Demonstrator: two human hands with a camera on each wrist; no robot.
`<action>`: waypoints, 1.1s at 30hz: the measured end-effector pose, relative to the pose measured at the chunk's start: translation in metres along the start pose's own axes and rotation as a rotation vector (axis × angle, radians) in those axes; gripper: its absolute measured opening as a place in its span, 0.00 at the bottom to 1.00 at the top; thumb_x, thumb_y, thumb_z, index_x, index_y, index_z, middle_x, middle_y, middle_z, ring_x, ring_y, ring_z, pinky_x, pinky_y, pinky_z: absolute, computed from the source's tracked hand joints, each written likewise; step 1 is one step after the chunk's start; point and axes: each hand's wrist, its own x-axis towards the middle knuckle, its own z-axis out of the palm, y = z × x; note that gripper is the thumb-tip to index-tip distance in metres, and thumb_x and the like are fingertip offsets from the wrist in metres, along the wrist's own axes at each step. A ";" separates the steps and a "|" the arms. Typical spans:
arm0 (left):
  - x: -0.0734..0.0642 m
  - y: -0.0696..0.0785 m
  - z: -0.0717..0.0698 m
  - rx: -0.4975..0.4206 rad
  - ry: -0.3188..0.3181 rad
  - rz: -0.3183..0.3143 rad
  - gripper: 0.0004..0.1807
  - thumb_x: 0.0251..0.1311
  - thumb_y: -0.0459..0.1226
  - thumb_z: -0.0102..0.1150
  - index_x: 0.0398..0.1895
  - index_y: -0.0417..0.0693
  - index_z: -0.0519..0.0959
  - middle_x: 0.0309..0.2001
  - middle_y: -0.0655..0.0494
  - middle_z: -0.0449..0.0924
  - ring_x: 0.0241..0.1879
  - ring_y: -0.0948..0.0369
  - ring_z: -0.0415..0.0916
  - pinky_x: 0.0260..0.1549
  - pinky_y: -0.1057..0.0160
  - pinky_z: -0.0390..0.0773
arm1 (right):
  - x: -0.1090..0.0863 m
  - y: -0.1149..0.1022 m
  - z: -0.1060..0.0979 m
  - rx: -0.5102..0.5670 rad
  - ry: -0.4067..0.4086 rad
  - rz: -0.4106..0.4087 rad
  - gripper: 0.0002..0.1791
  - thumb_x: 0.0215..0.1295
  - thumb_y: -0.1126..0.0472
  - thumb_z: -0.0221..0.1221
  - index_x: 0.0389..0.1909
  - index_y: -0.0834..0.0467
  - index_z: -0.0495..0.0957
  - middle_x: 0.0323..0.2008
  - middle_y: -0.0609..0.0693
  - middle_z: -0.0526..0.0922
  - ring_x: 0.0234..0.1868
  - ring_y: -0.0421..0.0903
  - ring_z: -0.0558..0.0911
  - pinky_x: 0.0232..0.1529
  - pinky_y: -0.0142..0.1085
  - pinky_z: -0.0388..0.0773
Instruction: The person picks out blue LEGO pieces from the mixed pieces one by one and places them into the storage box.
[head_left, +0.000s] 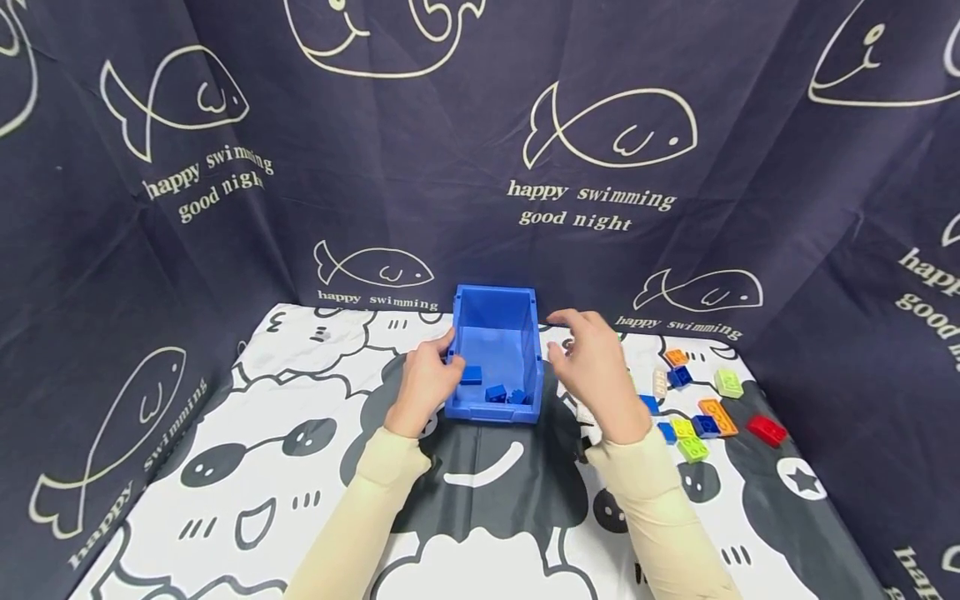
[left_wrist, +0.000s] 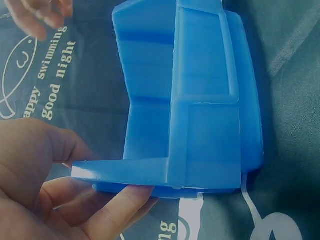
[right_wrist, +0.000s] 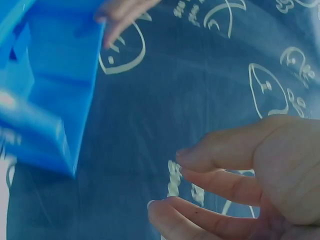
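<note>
A blue plastic bin [head_left: 491,346] stands mid-table near the back cloth. Inside it lie a flat blue brick [head_left: 471,375] and smaller blue bricks [head_left: 495,393] toward the front. My left hand [head_left: 429,379] grips the bin's left wall, thumb on one side of the rim and fingers on the other, as the left wrist view shows. To the bin's right, my right hand [head_left: 596,371] is apart from it, with loosely bent fingers and nothing held. In the right wrist view, space shows between that hand [right_wrist: 250,175] and the bin [right_wrist: 65,60].
Loose bricks lie scattered on the right of the table: a red brick [head_left: 767,430], orange bricks [head_left: 717,417], dark blue bricks [head_left: 679,377] and green bricks [head_left: 693,450]. Some sit partly behind my right hand. A dark printed cloth [head_left: 465,192] hangs behind and at both sides.
</note>
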 end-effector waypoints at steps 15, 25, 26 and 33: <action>0.002 0.003 -0.001 -0.003 -0.014 -0.003 0.30 0.63 0.39 0.60 0.71 0.52 0.76 0.49 0.43 0.88 0.12 0.58 0.65 0.15 0.59 0.65 | -0.023 0.090 -0.058 -0.127 -0.031 0.216 0.23 0.60 0.64 0.61 0.58 0.65 0.80 0.43 0.68 0.82 0.39 0.62 0.77 0.41 0.58 0.72; 0.000 0.005 -0.002 0.012 0.007 0.006 0.29 0.63 0.39 0.62 0.70 0.52 0.77 0.60 0.44 0.82 0.20 0.54 0.73 0.18 0.57 0.68 | -0.027 0.133 -0.051 -0.138 -0.260 0.292 0.26 0.62 0.61 0.58 0.60 0.68 0.78 0.53 0.73 0.82 0.51 0.69 0.78 0.54 0.64 0.72; 0.000 0.005 -0.002 0.012 0.008 0.005 0.29 0.63 0.38 0.62 0.70 0.52 0.77 0.60 0.43 0.82 0.21 0.54 0.74 0.18 0.57 0.68 | -0.027 0.138 -0.048 -0.141 -0.282 0.302 0.26 0.62 0.60 0.58 0.60 0.68 0.77 0.54 0.73 0.81 0.53 0.71 0.78 0.55 0.65 0.72; -0.002 0.002 0.000 0.007 0.000 0.009 0.30 0.63 0.38 0.61 0.70 0.50 0.77 0.39 0.41 0.89 0.12 0.58 0.63 0.14 0.59 0.62 | -0.030 0.170 -0.023 -0.144 -0.518 0.432 0.28 0.63 0.57 0.60 0.62 0.67 0.77 0.54 0.72 0.81 0.49 0.65 0.80 0.49 0.57 0.77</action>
